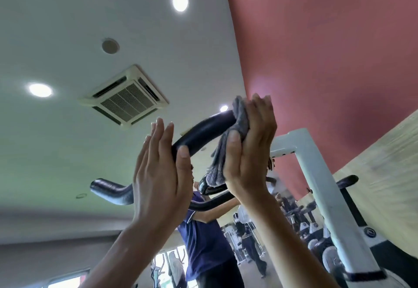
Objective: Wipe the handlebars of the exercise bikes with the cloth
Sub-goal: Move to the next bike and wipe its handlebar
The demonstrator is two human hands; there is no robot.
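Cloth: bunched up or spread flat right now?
Bunched. The grey cloth is wadded round the black handlebar, held by the right hand, with a loose end hanging below the thumb.

Ceiling air-conditioner vent (pixel 124 97), round lights (pixel 180 1) around it; red wall (pixel 328 39) right; blue-shirted person (pixel 203 231) beyond.

Bare forearms (pixel 117 253) lead to the left grip (pixel 158 174) and right grip (pixel 248 152), nails short and plain.
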